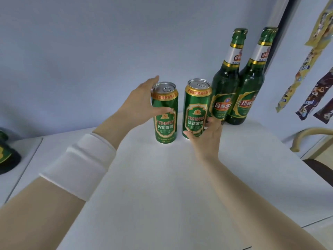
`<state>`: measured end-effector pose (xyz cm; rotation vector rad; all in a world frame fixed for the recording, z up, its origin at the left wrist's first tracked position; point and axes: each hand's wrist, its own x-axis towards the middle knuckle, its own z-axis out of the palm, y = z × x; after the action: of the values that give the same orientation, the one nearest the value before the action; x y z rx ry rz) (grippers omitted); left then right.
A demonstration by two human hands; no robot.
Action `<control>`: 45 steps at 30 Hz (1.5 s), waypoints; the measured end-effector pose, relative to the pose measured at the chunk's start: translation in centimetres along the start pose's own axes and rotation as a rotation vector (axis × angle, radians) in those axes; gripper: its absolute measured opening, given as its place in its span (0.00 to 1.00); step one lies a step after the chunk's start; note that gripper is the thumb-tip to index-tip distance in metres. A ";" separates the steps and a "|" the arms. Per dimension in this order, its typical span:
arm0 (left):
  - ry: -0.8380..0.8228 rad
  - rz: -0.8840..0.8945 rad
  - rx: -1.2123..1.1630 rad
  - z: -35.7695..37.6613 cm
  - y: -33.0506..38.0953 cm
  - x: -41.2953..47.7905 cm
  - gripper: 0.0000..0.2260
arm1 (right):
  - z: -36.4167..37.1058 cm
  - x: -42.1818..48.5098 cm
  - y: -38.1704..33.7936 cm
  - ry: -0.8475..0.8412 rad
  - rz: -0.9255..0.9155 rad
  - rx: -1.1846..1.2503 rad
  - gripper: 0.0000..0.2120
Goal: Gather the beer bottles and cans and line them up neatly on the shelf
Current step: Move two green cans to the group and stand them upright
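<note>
Green and gold, two cans and two bottles stand upright toward the back of the white shelf (pixel 162 186). Our left grip (pixel 138 101) is wrapped round the upper part of the left can (pixel 164 114), thumb across its front. Our right grip (pixel 205 138) curls round the lower part of the right can (pixel 196 107). The right can stands just beside the near bottle (pixel 223 91), which stands shoulder to shoulder with the far bottle (pixel 248 94); we cannot tell whether can and bottle touch.

We judge the step in hand to be closing the row. A gap shows between the cans, so we should slide the left can rightward, keeping its base flat on the shelf. The high hold could tip it, so a lower hold would be steadier. We should steady the right can so it does not knock the bottles, and turn both labels to face front. Another green bottle (pixel 5 152) shows at the far left edge, apart from the row and probably yet to be gathered.
</note>
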<state>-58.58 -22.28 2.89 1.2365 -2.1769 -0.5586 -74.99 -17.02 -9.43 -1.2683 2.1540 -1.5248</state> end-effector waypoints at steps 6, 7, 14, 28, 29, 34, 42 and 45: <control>0.064 0.002 0.002 1.1 1.2 1.5 0.36 | -0.2 1.1 0.7 0.053 -0.025 0.007 0.32; 0.071 0.001 0.001 1.4 1.4 1.8 0.35 | -0.3 1.3 0.6 0.060 -0.024 -0.001 0.32; 0.068 0.009 0.029 2.4 2.1 2.9 0.35 | -0.1 1.7 0.3 0.121 -0.008 -0.022 0.31; 0.049 -0.049 -0.052 3.3 2.4 2.7 0.38 | -0.6 1.1 -0.7 0.064 0.014 -0.171 0.32; 0.040 -0.069 -0.086 3.3 2.6 2.3 0.40 | -0.9 0.8 -1.0 0.051 0.017 -0.206 0.32; -0.085 -0.137 0.076 3.9 0.4 -1.3 0.40 | -2.2 -2.5 -2.3 -0.072 -0.081 -0.537 0.28; -0.327 -0.083 0.701 1.4 -3.9 -8.7 0.25 | -3.5 -8.0 -6.0 -0.472 -0.344 -0.937 0.27; -0.305 -0.117 0.702 -1.2 -3.9 -12.7 0.24 | -3.3 -10.7 -8.8 -0.543 -0.427 -0.992 0.27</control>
<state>-50.07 -13.20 -2.00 1.7287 -2.6898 0.0004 -65.92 -7.73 -3.64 -2.1887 2.3375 0.0123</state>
